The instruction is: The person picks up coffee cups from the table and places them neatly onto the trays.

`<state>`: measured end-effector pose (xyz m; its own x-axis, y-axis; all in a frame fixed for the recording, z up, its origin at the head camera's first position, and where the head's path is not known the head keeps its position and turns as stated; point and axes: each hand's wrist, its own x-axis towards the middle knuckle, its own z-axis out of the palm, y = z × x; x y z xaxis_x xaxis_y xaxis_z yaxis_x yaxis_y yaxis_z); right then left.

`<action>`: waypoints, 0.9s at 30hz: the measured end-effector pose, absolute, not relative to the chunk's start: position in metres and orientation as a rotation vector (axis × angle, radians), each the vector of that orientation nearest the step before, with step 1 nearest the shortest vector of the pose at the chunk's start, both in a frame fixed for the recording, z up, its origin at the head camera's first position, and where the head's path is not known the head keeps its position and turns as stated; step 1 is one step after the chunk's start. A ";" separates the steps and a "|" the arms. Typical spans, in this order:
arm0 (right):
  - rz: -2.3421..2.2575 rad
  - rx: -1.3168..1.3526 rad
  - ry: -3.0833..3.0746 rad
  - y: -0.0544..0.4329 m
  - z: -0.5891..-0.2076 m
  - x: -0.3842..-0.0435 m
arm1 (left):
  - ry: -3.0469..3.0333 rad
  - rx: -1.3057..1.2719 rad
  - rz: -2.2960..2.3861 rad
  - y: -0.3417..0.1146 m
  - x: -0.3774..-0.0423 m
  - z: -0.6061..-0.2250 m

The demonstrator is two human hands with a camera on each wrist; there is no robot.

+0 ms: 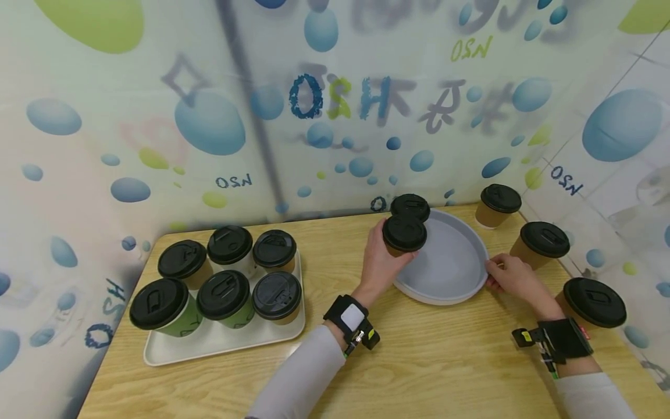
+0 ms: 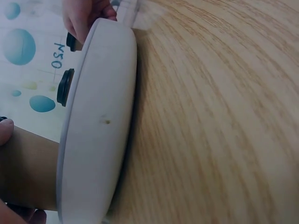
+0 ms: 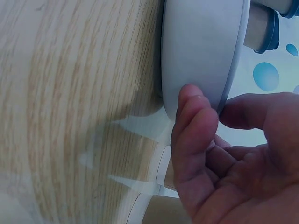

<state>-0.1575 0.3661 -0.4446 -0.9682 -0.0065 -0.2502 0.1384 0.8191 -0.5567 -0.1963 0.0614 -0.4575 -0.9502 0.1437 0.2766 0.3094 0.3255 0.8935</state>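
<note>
My left hand [image 1: 381, 259] grips a brown paper cup [image 2: 30, 170] with a black lid [image 1: 405, 233], upright at the left side of a round grey tray [image 1: 445, 262]. In the left wrist view, the tray's pale outer wall [image 2: 98, 126] hides the cup's base. Thumb and fingers of my right hand [image 1: 515, 279] pinch the tray's right rim, as the right wrist view also shows the hand [image 3: 219, 158] there. Just behind the held cup is another black-lidded cup [image 1: 410, 205], partly hidden; whether it stands on the tray I cannot tell.
A white rectangular tray [image 1: 225, 350] at left carries several black-lidded cups in green, white and brown. Three brown lidded cups line the right edge: a far one [image 1: 496, 205], a middle one [image 1: 541, 241] and a near one [image 1: 591, 302]. A printed curtain [image 1: 335, 157] backs the wooden table [image 1: 419, 361].
</note>
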 end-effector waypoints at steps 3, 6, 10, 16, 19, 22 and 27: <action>-0.873 0.105 2.757 0.366 -0.445 -0.157 | -2.450 -0.408 -1.695 0.063 -0.197 -0.461; -0.871 0.105 2.755 0.366 -0.446 -0.157 | -2.466 -0.401 -1.682 0.063 -0.198 -0.465; -0.870 0.099 2.756 0.366 -0.446 -0.157 | -2.464 -0.413 -1.671 0.063 -0.196 -0.468; -0.880 0.108 2.740 0.365 -0.445 -0.156 | -2.457 -0.451 -1.640 0.065 -0.193 -0.471; -0.881 0.105 2.733 0.365 -0.445 -0.156 | -2.465 -0.431 -1.620 0.065 -0.192 -0.474; -0.884 0.096 2.732 0.365 -0.446 -0.156 | -2.471 -0.402 -1.608 0.065 -0.192 -0.476; -0.901 0.097 2.723 0.366 -0.446 -0.155 | -2.489 -0.383 -1.610 0.065 -0.192 -0.477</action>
